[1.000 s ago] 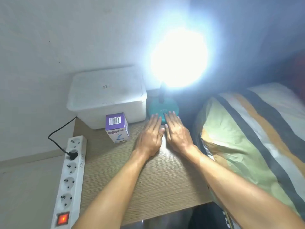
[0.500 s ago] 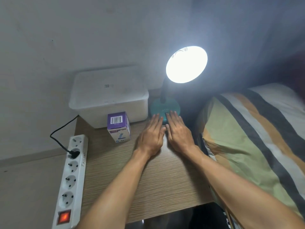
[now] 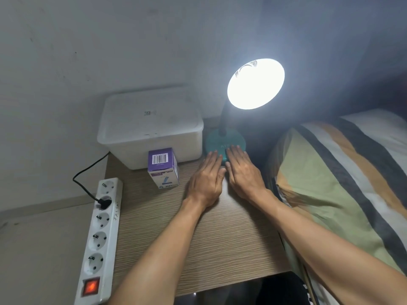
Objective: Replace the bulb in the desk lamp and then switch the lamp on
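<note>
- Our left hand (image 3: 207,179) lies palm down on the wooden table (image 3: 220,238), fingers straight and close together, holding nothing; its fingertips reach the near edge of the lamp base (image 3: 224,143).
- Our right hand (image 3: 243,175) lies flat just beside it, thumbs almost touching, fingers straight and also holding nothing; its fingertips rest on the teal base.
- Both forearms run up from the bottom edge and draw together toward the lamp.
- The desk lamp (image 3: 255,83) stands at the far side of the table, between the white plastic box (image 3: 152,126) and the striped pillow (image 3: 343,179).
- Its dark neck rises upright from the back of the base, leaning slightly right; the round shade at the top faces toward us and is lit, so bright that we cannot make out the bulb inside.
- A small purple and white carton (image 3: 163,167) stands upright in front of the box, left of our left hand.
- A white power strip (image 3: 99,241) lies along the table's left edge, its red switch glowing, with one black plug in it.
</note>
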A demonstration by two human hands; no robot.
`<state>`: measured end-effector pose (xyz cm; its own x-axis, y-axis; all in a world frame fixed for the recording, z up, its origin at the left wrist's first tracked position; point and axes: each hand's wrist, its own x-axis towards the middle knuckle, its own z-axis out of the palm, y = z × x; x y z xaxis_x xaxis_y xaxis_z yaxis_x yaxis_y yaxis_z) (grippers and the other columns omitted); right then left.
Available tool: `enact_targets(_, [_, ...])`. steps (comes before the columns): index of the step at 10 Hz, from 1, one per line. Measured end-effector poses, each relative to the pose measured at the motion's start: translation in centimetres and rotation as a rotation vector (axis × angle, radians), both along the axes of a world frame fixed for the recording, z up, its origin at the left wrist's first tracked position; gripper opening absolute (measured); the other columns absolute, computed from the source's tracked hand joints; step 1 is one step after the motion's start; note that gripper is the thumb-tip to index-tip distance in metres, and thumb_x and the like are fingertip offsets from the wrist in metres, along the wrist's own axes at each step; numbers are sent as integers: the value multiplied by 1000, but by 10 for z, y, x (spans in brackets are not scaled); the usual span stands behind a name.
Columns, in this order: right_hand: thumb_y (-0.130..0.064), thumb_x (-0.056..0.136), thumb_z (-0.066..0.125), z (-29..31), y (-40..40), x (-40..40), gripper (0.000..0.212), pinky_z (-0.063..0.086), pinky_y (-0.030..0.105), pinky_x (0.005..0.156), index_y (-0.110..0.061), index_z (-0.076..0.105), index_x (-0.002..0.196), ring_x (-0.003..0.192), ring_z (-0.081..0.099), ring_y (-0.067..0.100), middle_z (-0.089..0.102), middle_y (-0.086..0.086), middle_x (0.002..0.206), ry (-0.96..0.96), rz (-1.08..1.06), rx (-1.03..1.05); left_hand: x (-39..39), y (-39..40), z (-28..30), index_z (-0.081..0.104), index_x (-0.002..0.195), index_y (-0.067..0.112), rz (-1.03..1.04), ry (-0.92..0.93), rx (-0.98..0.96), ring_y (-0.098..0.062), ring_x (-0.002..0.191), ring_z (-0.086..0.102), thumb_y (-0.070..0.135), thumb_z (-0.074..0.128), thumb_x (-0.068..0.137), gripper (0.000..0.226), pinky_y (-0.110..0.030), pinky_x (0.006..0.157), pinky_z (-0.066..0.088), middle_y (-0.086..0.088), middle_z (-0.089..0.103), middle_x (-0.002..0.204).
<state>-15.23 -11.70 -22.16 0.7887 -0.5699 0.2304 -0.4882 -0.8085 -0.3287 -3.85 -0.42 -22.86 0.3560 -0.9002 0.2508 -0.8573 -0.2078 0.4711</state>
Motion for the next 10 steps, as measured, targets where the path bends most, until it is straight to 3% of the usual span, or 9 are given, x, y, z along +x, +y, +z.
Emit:
enact_targets(4, [-31, 102, 22, 10, -2, 5, 60, 28, 43, 121, 2, 45, 145, 143, 40, 32, 47, 22, 149, 40, -9, 2, -1, 1, 0, 42, 151, 4, -9, 3, -57, -22, 152, 27, 40, 23, 109, 58, -36, 124, 27, -13, 36, 161])
enact_targets(6, [-25, 105, 32, 14, -2, 7, 51, 27, 44, 122, 0, 38, 149, 146, 34, 31, 42, 21, 153, 79, 4, -11, -1, 2, 3, 42, 151, 6, -9, -13, -48, -23, 152, 29, 41, 21, 109, 59, -38, 123, 28, -12, 37, 160])
enact_targets(7, [-28, 104, 27, 13, 7, -7, 55, 26, 43, 122, 1, 38, 149, 147, 33, 32, 40, 23, 154, 54, -12, 7, 0, 3, 0, 42, 151, 6, -5, -11, -35, -22, 152, 28, 40, 23, 109, 58, -39, 124, 28, -11, 37, 161])
enact_targets(8, [-30, 102, 31, 10, 33, -33, 56, 32, 43, 117, 3, 46, 144, 142, 41, 33, 47, 23, 149, 27, -25, 15, -3, 5, 5, 38, 154, 8, -6, -29, 12, -21, 154, 23, 43, 20, 108, 61, -40, 124, 26, -10, 32, 163])
enact_targets(10, [-47, 97, 23, 8, 81, -90, 66, 26, 32, 119, -14, 38, 153, 150, 29, 19, 34, 5, 160, 108, -30, 156, -22, 38, 20, 16, 161, 22, 20, 20, 120, -14, 156, 2, 51, 17, 105, 63, -39, 127, 18, 1, 5, 169])
